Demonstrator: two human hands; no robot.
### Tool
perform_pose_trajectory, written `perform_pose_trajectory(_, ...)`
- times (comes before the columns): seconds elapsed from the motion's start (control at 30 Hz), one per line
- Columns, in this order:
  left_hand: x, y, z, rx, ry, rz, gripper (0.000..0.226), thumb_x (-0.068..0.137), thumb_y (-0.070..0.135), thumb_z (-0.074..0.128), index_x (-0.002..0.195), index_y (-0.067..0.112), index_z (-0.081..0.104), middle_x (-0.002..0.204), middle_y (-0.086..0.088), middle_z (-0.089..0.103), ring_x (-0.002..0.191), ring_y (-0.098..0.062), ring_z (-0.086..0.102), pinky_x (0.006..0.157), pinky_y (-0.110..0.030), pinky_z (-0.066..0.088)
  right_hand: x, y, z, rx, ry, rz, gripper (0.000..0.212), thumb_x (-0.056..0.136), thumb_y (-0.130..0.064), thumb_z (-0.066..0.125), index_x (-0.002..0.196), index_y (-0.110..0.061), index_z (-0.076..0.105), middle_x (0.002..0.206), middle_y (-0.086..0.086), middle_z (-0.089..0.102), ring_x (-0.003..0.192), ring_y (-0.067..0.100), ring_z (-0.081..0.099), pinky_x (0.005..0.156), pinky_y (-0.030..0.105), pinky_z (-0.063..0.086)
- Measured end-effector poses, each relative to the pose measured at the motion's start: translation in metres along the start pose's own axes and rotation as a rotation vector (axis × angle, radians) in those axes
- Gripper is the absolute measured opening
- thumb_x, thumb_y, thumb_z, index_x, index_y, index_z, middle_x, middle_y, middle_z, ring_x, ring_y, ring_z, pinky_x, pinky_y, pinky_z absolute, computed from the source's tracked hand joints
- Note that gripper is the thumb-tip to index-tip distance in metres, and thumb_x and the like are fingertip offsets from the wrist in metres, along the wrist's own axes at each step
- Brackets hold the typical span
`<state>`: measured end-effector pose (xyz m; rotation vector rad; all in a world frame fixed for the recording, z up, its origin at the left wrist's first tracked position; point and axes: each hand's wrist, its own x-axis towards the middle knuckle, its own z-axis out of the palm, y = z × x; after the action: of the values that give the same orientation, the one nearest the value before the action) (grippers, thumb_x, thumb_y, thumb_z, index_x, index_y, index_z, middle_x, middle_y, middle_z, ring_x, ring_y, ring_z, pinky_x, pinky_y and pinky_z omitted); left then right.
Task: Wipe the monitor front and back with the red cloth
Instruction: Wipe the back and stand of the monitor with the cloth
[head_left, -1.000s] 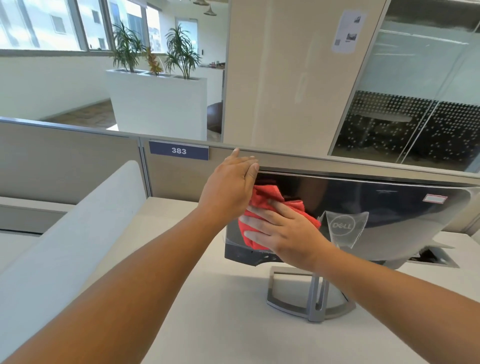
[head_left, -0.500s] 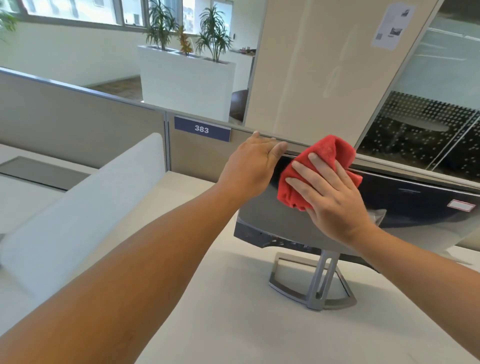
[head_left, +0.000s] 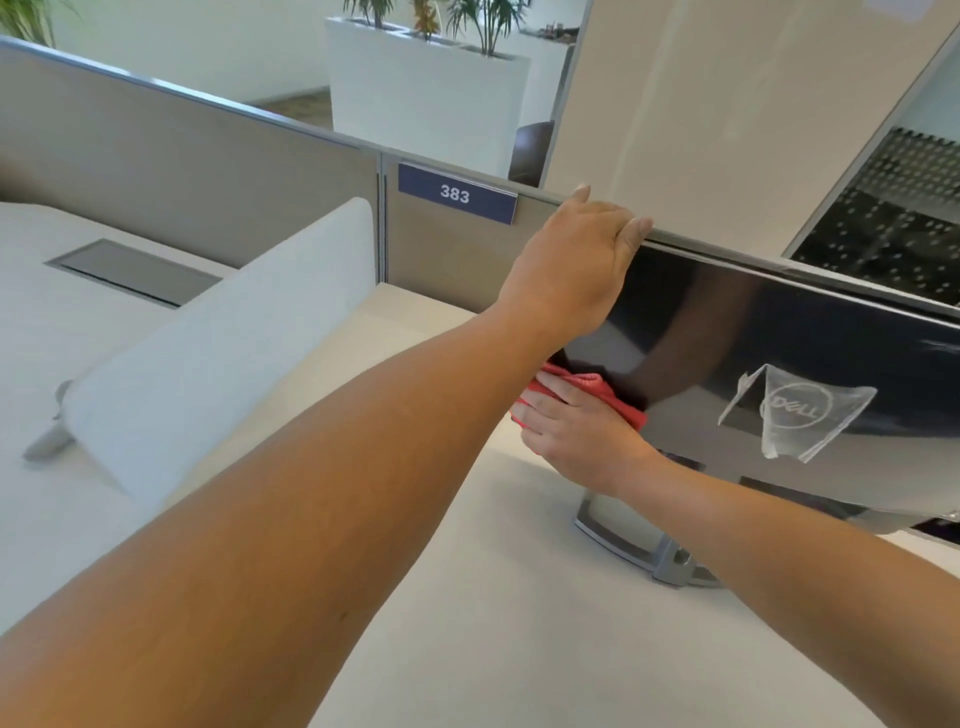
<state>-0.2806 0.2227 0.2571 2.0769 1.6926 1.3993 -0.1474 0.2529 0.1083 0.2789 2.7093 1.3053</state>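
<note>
**Cloth pressed low on the monitor's back**

Fingers (head_left: 540, 410) of the right hand (head_left: 582, 441) lie nearly straight and close together, flat on the red cloth (head_left: 597, 389), pressing it against the glossy black back of the monitor (head_left: 779, 332) near its lower left corner. The cloth is bunched, mostly hidden under the hand and the left forearm. The left hand (head_left: 571, 265) is curled over the monitor's top edge at its left end, fingertips hooked over to the far side, thumb on the near face. The monitor stands on its grey stand (head_left: 639, 551) toward the far edge of the bench (head_left: 467, 597), just before the partition (head_left: 208, 171) bearing the plate "383" (head_left: 456, 193).
</note>
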Motion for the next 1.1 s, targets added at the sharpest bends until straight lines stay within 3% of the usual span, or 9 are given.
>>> perform_pose_trajectory(0.13,0.001,0.000,0.002,0.044,-0.023,0.008,0.039,0.106,0.020,0.032,0.087,0.004,0.063,0.095,-0.008,0.066,0.113,-0.026,0.054,0.108,-0.016,0.014,-0.016,-0.002,0.007,0.005,-0.115,-0.092,0.028,0.097,-0.020,0.046,0.104,-0.015,0.073,0.136,0.008,0.059,0.142,0.035,0.035,0.122,0.052,0.013)
perform_pose_trajectory(0.27,0.000,-0.003,0.003,0.053,-0.011,0.018,0.038,0.104,0.017,0.033,0.071,0.011,0.050,0.070,0.002,0.054,0.089,-0.020,0.059,0.119,-0.024,0.015,-0.031,0.000,0.013,-0.056,-0.104,-0.242,0.023,0.093,-0.019,0.055,0.092,-0.013,0.077,0.117,0.007,0.067,0.136,0.039,0.043,0.122,0.053,0.015)
perform_pose_trajectory(0.4,-0.002,-0.008,0.001,0.056,0.010,0.022,0.037,0.105,0.017,0.033,0.074,0.010,0.054,0.078,-0.002,0.059,0.106,-0.024,0.060,0.117,-0.023,0.012,-0.020,0.010,0.008,-0.091,-0.130,-0.297,0.023,0.095,-0.018,0.054,0.095,-0.012,0.076,0.117,0.009,0.067,0.133,0.039,0.043,0.120,0.055,0.019)
perform_pose_trajectory(0.5,0.002,-0.010,0.002,0.046,0.054,0.045,0.041,0.103,0.016,0.034,0.063,0.017,0.041,0.064,0.006,0.045,0.072,-0.010,0.052,0.120,-0.031,0.016,-0.004,0.010,-0.001,-0.099,-0.055,-0.250,0.018,0.091,-0.019,0.059,0.088,-0.015,0.076,0.106,0.005,0.070,0.119,0.034,0.048,0.116,0.050,0.024)
perform_pose_trajectory(0.6,0.006,-0.012,0.006,0.021,0.097,0.040,0.039,0.101,0.016,0.034,0.062,0.017,0.040,0.061,0.006,0.042,0.064,-0.013,0.042,0.119,-0.035,0.021,0.016,0.006,-0.023,-0.072,0.028,-0.203,0.006,0.065,-0.016,0.074,0.060,-0.018,0.072,0.074,-0.001,0.070,0.088,0.023,0.065,0.098,0.039,0.036)
perform_pose_trajectory(0.77,0.002,-0.009,0.015,0.049,0.083,0.046,0.038,0.102,0.015,0.034,0.065,0.017,0.043,0.061,0.008,0.041,0.062,-0.011,0.042,0.120,-0.032,0.018,0.027,-0.008,-0.043,-0.059,-0.020,-0.089,0.032,0.027,-0.027,0.089,0.034,-0.023,0.058,0.048,-0.005,0.058,0.058,0.017,0.061,0.070,0.035,0.026)
perform_pose_trajectory(0.93,0.001,-0.013,0.012,0.066,0.094,0.024,0.039,0.102,0.016,0.034,0.064,0.021,0.040,0.062,0.009,0.040,0.066,-0.010,0.040,0.120,-0.032,0.017,0.023,-0.014,-0.027,-0.025,-0.006,-0.161,0.017,0.046,-0.019,0.081,0.044,-0.019,0.064,0.059,-0.002,0.063,0.077,0.024,0.056,0.085,0.036,0.033)
perform_pose_trajectory(1.0,-0.001,-0.014,0.012,0.063,0.088,0.004,0.038,0.103,0.016,0.034,0.066,0.018,0.043,0.064,0.007,0.044,0.070,-0.011,0.048,0.121,-0.030,0.016,0.006,-0.016,-0.006,-0.028,-0.077,-0.207,0.008,0.073,-0.019,0.070,0.068,-0.015,0.075,0.087,0.003,0.071,0.104,0.030,0.057,0.108,0.047,0.030)
perform_pose_trajectory(1.1,-0.004,-0.012,0.012,0.058,0.081,-0.007,0.041,0.103,0.015,0.034,0.063,0.018,0.041,0.063,0.005,0.045,0.070,-0.014,0.050,0.121,-0.030,0.016,-0.023,-0.015,0.008,-0.089,-0.284,-0.241,0.022,0.092,-0.017,0.055,0.096,-0.010,0.076,0.119,0.011,0.065,0.133,0.041,0.039,0.121,0.056,0.014)
